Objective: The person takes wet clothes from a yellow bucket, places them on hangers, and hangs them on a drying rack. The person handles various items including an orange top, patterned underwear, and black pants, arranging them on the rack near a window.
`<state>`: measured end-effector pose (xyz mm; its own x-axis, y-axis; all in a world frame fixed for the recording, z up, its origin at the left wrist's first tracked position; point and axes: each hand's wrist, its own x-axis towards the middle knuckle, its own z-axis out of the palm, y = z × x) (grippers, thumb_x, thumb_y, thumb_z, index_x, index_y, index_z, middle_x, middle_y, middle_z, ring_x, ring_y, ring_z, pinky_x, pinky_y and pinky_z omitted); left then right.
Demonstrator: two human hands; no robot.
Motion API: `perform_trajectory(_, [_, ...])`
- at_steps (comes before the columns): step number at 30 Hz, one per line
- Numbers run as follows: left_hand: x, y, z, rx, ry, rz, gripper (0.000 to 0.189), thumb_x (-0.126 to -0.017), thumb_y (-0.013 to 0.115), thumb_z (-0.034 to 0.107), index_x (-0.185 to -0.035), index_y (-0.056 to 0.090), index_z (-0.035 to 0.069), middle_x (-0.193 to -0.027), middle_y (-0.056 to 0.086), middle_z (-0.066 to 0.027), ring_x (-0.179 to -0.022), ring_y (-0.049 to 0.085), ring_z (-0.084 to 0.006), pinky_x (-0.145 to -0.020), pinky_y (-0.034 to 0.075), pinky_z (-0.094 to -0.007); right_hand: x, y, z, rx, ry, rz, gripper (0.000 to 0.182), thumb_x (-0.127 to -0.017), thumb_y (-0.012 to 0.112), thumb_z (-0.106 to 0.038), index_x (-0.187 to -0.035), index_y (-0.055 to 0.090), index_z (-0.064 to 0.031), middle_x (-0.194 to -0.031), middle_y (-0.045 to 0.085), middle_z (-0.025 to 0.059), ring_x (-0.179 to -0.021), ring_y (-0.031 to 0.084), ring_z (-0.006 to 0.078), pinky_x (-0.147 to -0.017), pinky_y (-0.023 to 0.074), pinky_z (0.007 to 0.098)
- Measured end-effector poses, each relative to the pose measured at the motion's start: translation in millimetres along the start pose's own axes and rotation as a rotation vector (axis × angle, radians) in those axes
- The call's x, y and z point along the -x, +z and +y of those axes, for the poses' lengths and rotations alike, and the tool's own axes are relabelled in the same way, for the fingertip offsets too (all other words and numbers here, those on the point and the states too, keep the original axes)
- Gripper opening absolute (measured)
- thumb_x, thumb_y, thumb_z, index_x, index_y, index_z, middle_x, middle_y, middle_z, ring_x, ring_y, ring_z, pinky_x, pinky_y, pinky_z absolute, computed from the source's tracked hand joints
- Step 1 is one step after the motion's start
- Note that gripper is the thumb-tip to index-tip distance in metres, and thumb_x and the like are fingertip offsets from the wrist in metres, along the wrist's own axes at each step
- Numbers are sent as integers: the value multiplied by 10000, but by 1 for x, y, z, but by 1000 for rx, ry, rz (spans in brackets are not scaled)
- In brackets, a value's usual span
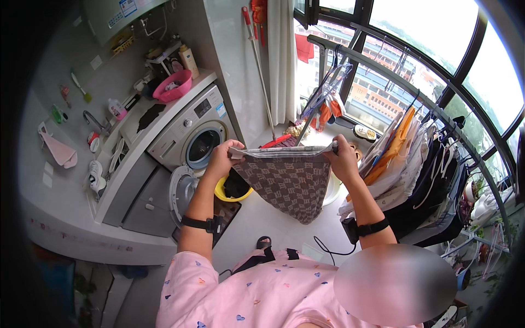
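Note:
A brown patterned cloth item [287, 180], perhaps a garment or a bag, hangs spread between my two hands in mid-air. Its top edge shows a light striped band. My left hand [223, 158] pinches the upper left corner, where a small pale tag shows. My right hand [342, 158] grips the upper right corner. Below and left of the cloth, a yellow basin [219, 192] on the floor holds dark fabric. A white basin [333, 190] is partly hidden behind the cloth's right side.
A front-loading washing machine [172, 143] stands at the left, its round door [176, 197] swung open. On the counter sits a pink basin [186, 80]. A mop [262, 82] leans by the curtain. At the right, a metal drying rack [381, 67] bears hangers and many clothes [422, 180].

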<state>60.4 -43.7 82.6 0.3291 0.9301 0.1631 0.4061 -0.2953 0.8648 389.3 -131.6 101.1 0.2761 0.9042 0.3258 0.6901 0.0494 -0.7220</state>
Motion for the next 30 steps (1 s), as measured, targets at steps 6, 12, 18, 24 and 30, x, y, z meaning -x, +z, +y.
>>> perform_trajectory(6, [-14, -23, -26, -579, -13, 125, 196, -769, 715, 164, -835, 574, 45, -883, 643, -147, -761, 618, -328, -637, 467, -382, -21, 8, -21, -68, 162, -356, 202, -842, 598, -53, -1035, 553, -11, -758, 634, 128, -547, 641, 192, -481, 467, 298])
perform_trajectory(12, [-45, -31, -67, 53, -399, 82, 156, -855, 569, 74, -981, 508, 5, -892, 640, -141, -757, 672, -271, -414, 508, -329, -59, 85, 21, -453, 337, -364, 220, -839, 605, -23, -1058, 595, 0, -816, 628, 49, -677, 640, 124, -546, 490, 258])
perform_trajectory(18, [-97, -75, -66, -273, 126, 595, 134, -880, 457, -25, -977, 380, 25, -1277, 542, -176, -863, 599, -318, -781, 473, -355, -121, 99, -44, -241, -113, -52, 275, -783, 594, -43, -1050, 657, -62, -970, 668, 149, -853, 643, 241, -764, 483, 294])
perform_trajectory(24, [-31, -78, 1, -608, 739, 794, 184, -768, 580, -26, -826, 418, 39, -1324, 479, -187, -1067, 507, -455, -853, 435, -464, -82, 95, -108, -118, -712, 325, 355, -721, 540, 113, -1040, 640, -9, -1328, 492, 179, -1173, 532, 310, -960, 422, 330])
perform_trajectory(30, [26, -31, -176, -619, -350, -287, 175, -868, 502, 183, -973, 581, 68, -976, 626, -192, -950, 584, -371, -777, 453, -458, -38, 161, 73, 398, -95, -926, 241, -733, 581, -33, -955, 671, 0, -886, 668, 168, -761, 664, 289, -685, 522, 384])
